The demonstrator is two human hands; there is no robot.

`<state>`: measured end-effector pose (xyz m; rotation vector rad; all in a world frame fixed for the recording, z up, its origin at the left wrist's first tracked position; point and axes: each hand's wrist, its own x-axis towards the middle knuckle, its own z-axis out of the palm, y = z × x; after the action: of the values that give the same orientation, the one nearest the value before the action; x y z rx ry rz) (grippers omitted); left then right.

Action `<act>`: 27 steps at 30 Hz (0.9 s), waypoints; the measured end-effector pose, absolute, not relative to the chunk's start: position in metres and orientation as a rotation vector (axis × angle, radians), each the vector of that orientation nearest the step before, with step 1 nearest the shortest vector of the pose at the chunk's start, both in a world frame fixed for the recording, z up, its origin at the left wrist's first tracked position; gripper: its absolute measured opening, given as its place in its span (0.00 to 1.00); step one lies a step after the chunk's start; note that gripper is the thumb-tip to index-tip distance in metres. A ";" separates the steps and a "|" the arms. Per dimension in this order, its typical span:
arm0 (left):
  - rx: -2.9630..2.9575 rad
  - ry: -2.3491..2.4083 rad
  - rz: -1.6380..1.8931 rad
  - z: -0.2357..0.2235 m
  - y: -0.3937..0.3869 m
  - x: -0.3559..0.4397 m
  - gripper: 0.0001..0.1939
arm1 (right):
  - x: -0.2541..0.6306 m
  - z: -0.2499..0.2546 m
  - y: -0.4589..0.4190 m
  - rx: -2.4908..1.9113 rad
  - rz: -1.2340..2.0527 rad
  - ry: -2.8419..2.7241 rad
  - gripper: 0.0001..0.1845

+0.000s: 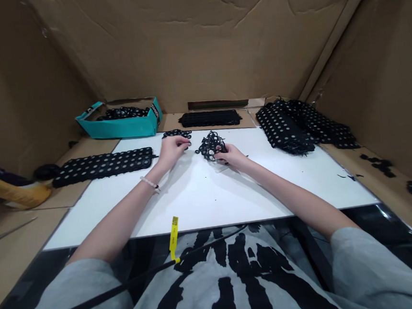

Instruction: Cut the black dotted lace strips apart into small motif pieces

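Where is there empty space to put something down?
The white board is mostly bare between the left forearm and right forearm. There's more room between the left forearm and dotted strip. It's crowded along the back, by the teal box, black strip and dotted pile, and around the left hand and right hand.

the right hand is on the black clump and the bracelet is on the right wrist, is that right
Not quite: the head view shows the bracelet on the left wrist. The right hand is indeed on the black clump.
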<state>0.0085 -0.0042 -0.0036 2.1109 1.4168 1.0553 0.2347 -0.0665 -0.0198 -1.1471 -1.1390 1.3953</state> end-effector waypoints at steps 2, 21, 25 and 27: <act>2.236 1.578 1.101 -0.006 0.007 -0.007 0.08 | 0.238 -0.019 -0.066 -1.205 1.385 -1.176 0.18; 1.984 1.195 0.825 -0.012 -0.042 0.054 0.17 | 0.238 -0.015 -0.069 -1.145 1.417 -1.327 0.12; 1.658 1.110 0.812 -0.015 -0.038 0.054 0.21 | 0.235 -0.022 -0.066 -1.118 1.442 -1.271 0.13; 1.637 1.122 0.839 -0.015 -0.032 0.049 0.21 | 0.234 -0.026 -0.065 -1.107 1.436 -1.294 0.14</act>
<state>0.0489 -0.0320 -0.0151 1.6369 1.1223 0.8387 0.2337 -0.0647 -0.0256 -1.1070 -1.2942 1.4364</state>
